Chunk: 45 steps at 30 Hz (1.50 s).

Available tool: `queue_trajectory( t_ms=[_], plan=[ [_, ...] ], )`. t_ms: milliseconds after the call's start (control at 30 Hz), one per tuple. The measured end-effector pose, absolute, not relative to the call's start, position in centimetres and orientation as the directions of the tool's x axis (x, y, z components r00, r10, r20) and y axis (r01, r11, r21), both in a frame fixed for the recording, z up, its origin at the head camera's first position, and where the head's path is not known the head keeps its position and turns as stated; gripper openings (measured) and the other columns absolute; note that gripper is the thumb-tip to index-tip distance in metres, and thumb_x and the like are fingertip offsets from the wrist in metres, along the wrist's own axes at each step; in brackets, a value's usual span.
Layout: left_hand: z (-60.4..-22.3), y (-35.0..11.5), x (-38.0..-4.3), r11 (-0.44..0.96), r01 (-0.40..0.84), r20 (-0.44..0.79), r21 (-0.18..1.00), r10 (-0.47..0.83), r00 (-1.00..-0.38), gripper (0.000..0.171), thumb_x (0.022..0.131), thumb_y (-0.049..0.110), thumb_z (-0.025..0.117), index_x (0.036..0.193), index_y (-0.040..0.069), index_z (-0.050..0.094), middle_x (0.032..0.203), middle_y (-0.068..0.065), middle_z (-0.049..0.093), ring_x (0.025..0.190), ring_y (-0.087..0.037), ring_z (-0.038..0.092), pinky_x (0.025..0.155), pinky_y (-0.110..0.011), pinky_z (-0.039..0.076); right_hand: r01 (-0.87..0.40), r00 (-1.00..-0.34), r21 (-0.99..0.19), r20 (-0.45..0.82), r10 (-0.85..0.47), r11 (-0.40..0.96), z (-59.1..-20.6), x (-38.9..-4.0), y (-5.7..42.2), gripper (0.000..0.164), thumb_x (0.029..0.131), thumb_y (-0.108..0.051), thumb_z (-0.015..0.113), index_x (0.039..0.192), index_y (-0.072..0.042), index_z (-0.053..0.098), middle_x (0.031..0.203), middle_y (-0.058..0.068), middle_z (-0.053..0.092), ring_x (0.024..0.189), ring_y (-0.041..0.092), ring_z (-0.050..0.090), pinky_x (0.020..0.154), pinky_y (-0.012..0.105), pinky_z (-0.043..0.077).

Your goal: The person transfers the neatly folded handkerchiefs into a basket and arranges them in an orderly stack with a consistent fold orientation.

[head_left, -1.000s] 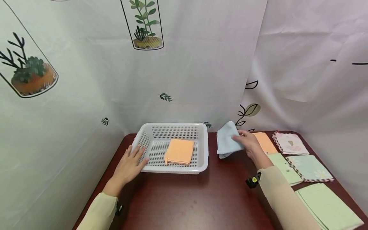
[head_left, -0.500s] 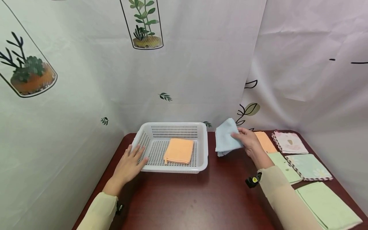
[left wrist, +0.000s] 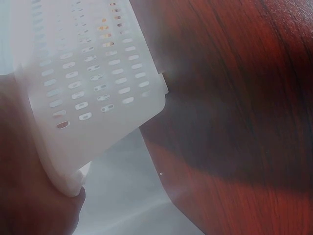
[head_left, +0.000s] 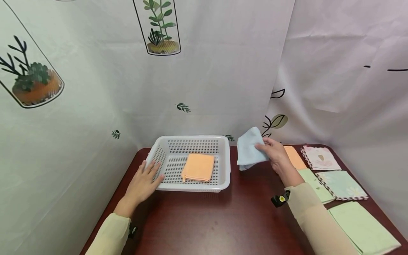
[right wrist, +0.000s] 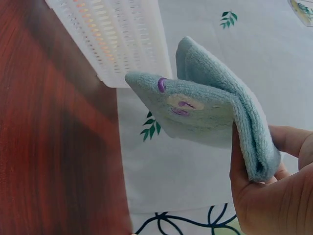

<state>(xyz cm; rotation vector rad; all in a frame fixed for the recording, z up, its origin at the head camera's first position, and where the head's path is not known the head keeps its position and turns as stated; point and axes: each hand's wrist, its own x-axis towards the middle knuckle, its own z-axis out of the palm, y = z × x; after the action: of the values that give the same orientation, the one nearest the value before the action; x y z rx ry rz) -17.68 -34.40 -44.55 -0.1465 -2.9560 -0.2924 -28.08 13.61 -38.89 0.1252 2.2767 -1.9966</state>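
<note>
A folded light blue towel (head_left: 250,150) hangs in the air just right of the basket, pinched along one edge between the thumb and fingers of my right hand (head_left: 276,153). Purple and cream embroidery shows on the towel (right wrist: 200,105) in the right wrist view. My left hand (head_left: 141,182) rests with spread fingers on the left rim of a white plastic basket (head_left: 225,180). Inside that basket lies a folded orange towel (head_left: 199,167). In the left wrist view the perforated basket wall (left wrist: 93,73) appears above the dark wooden table, with part of the hand at its rim.
On the table's right side lie several folded towels: an orange one (head_left: 295,158), a pink one (head_left: 322,158), a mint one with a checked edge (head_left: 344,185), and green ones (head_left: 363,226). A patterned curtain (head_left: 207,88) stands behind the dark red table (head_left: 216,219).
The light blue towel has risen slightly and shifted a little left with my right hand. My left hand, the basket and the orange towel inside stay in place.
</note>
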Motion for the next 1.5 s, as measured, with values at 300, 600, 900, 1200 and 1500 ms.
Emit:
queue_trajectory(
  t_ms=[300,600,900,1200,1500],
  plan=[
    [-44.4,-34.4,-17.6,0.975,0.115,0.173,0.188,0.083,-0.981,0.067,0.104,0.049,0.048,0.156,0.008,0.038,0.163,-0.022,0.029,0.152,-0.051,0.009,0.122,-0.064,0.01,0.111,-0.994,-0.984,-0.113,-0.009,0.136,-37.7,-27.8,13.2,0.054,0.097,-0.025,0.069,0.143,-0.003,0.051,0.134,0.014,0.058,0.103,0.019,0.061,0.08,0.024,0.052],
    [-44.3,-34.3,-17.5,0.976,0.119,0.18,0.182,0.086,-0.98,0.068,0.104,0.052,0.045,0.156,0.008,0.04,0.163,-0.022,0.03,0.152,-0.051,0.01,0.122,-0.063,0.01,0.068,-0.997,-0.989,-0.071,-0.024,0.13,-36.7,-27.3,12.7,0.056,0.097,-0.024,0.07,0.145,-0.001,0.05,0.133,0.016,0.057,0.1,0.017,0.062,0.077,0.022,0.054],
    [-44.4,-34.3,-17.4,0.976,0.118,0.178,0.185,0.085,-0.98,0.067,0.104,0.049,0.047,0.156,0.007,0.039,0.163,-0.022,0.029,0.152,-0.05,0.009,0.122,-0.063,0.01,0.03,-0.999,-0.992,-0.035,-0.034,0.119,-35.6,-27.2,11.8,0.052,0.096,-0.021,0.07,0.141,0.001,0.053,0.129,0.016,0.057,0.099,0.016,0.061,0.077,0.022,0.054],
    [-44.6,-34.4,-17.5,0.976,0.116,0.175,0.183,0.084,-0.981,0.07,0.104,0.054,0.044,0.156,0.008,0.038,0.164,-0.021,0.028,0.152,-0.05,0.008,0.122,-0.062,0.01,0.003,-0.999,-0.994,-0.007,-0.041,0.105,-34.8,-27.1,11.0,0.053,0.096,-0.019,0.07,0.142,0.002,0.052,0.131,0.018,0.06,0.091,0.01,0.064,0.075,0.021,0.055],
    [-44.4,-34.4,-17.5,0.977,0.123,0.176,0.172,0.092,-0.98,0.07,0.104,0.054,0.043,0.156,0.007,0.039,0.163,-0.022,0.03,0.152,-0.05,0.009,0.122,-0.062,0.011,-0.003,-0.999,-0.999,0.002,-0.046,0.036,-34.5,-27.4,9.9,0.053,0.095,-0.013,0.07,0.142,0.003,0.052,0.134,0.019,0.059,0.089,0.008,0.065,0.074,0.021,0.056]
  ],
)
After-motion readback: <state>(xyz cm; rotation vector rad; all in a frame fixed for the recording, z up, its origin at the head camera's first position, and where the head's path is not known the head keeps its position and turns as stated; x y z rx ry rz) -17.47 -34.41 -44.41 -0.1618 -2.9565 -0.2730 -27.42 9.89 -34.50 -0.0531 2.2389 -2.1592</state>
